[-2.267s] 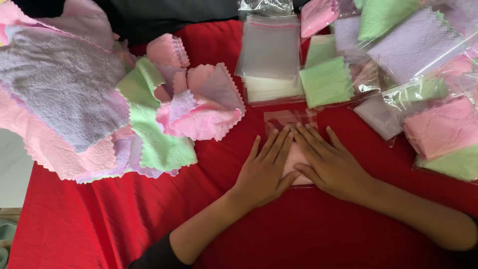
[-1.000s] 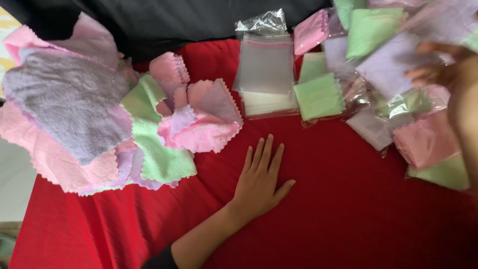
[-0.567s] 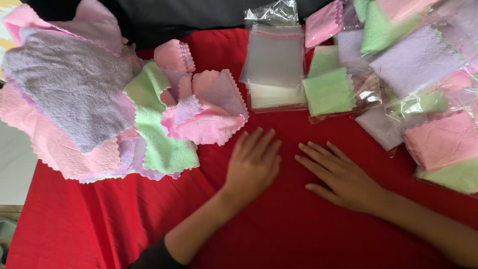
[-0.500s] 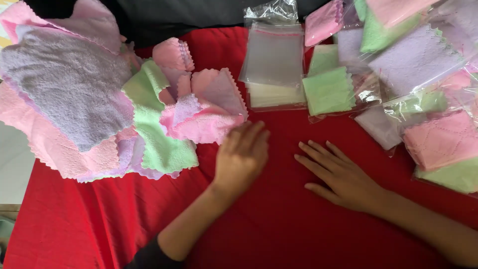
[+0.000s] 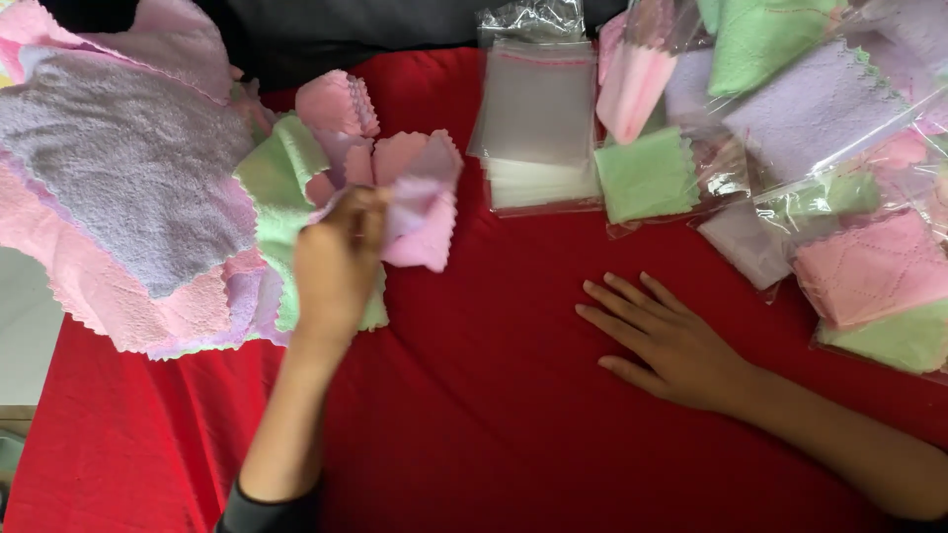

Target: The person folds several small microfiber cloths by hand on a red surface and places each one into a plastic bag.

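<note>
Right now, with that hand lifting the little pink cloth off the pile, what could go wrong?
The left hand pinches the pink cloth only at one edge, so it might slip. It overlaps other small cloths in the loose pile, so a neighbour could drag along. The stack of clear bags lies close by; a swinging cloth might nudge it. The right hand rests flat on the red table cover.

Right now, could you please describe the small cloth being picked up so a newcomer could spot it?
On the red tablecloth, look at the heap of pastel cloths on the left. At its right edge, the left hand pinches a small pink zigzag-edged cloth, the only one lifted.
</note>
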